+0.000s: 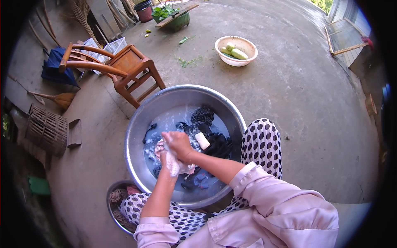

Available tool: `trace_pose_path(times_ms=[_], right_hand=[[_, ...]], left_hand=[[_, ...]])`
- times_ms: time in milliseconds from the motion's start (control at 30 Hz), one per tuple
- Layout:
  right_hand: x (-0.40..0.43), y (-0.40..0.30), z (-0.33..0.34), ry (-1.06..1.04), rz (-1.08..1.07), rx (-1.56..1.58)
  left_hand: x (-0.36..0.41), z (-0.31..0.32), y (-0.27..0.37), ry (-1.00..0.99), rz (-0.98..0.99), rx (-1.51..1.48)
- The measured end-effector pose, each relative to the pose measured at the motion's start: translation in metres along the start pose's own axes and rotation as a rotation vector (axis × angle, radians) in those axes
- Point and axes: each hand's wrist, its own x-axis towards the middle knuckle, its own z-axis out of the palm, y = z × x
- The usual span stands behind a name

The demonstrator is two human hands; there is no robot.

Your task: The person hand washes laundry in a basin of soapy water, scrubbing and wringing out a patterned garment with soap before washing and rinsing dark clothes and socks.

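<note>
A large metal basin [189, 88] of soapy water stands before me. Over its middle, my right hand [179, 145] and my left hand [169, 162] are pressed together, covered in suds, closed on a pinkish-white cloth [187, 169]. Part of the cloth hangs below them and part shows at their left. A white bar of soap [202, 141] rests on dark wet clothes [218, 145] just right of my hands. Nearer me in the basin lies a small blue cloth [201, 180]. My fingers are partly hidden by suds and by each other.
A smaller metal basin [109, 206] with cloths stands by my left knee. A wooden chair [127, 63] stands beyond the large basin at the left. Farther off are a pale plastic bowl [236, 62] of green gourds and a green tub [178, 24]. A woven basket [48, 130] lies left.
</note>
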Motion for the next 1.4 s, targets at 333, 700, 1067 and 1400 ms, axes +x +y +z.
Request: trace_pose_path(times_ms=[333,700,1067,1400], right_hand=[[-0.033,-0.059,0.004,-0.106,-0.086,0.208],[0.041,0.082,-0.016,-0.434,0.724,1.117],[0.015,0.075,-0.005,-0.47,0.851,1.623],[-0.021,-0.077,-0.012,-0.223,-0.354,0.246]], left_hand=[[0.006,-0.037,0.001,-0.453,-0.069,-0.251],[-0.048,0.063,0.082,-0.157,-0.163,0.472],[-0.029,0.023,0.119,0.238,0.182,-0.148],[-0.022,-0.005,0.068,-0.056,0.04,-0.145]])
